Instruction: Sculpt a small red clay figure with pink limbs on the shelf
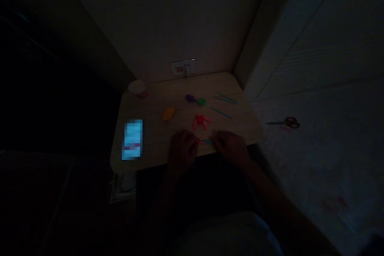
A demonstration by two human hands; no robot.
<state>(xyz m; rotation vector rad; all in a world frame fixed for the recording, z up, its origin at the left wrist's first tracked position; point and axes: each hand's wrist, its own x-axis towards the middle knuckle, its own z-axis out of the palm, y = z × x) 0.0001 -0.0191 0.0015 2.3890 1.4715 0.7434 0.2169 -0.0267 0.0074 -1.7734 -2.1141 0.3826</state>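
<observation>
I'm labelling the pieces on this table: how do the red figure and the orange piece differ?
Colour: the red figure has a red middle with pinker limbs; the orange piece looks orange all over.
Shape: the red figure has several limbs jutting out; the orange piece is one compact shape.
Both lie unheld on the table.

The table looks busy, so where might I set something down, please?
Bare patches lie between the phone and left hand, between the cup and purple piece, and at the front right corner, bordered by the right hand and blue sticks. It is crowded around the red figure, near both hands and the green piece.
</observation>
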